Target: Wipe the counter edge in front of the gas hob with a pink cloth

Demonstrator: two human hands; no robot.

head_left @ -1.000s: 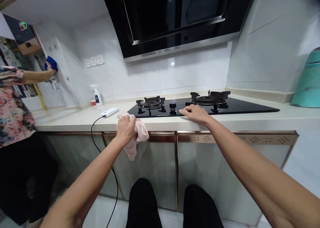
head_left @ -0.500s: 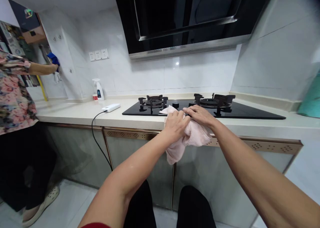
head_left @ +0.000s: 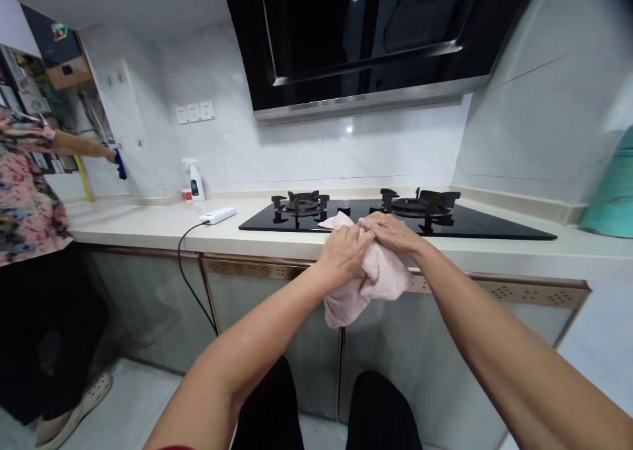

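Observation:
A pale pink cloth (head_left: 386,272) is bunched at the counter's front edge, part of it hanging down before the cabinet doors. My left hand (head_left: 345,252) is closed on the cloth, fingers bent over its top. From the right, my right hand (head_left: 390,231) grips the same cloth, its fingertips against those of my left hand. Both palms are hidden, as are parts of the cloth under them. Just behind the hands lies the black glass gas stove (head_left: 494,227), with a left burner (head_left: 302,203) and a right burner (head_left: 420,203).
A white power bank (head_left: 217,215) with a black cable lies left of the stove. Behind it stands a spray bottle (head_left: 196,181). The range hood (head_left: 366,94) hangs above. A teal container (head_left: 610,196) stands at right. At far left, another person (head_left: 32,186) holds a blue cloth (head_left: 120,165).
My hands and the pink cloth stay at nearly the same place, with the fingers slightly shifted. The other person's hand and blue cloth have moved down. The camera view has shifted slightly.

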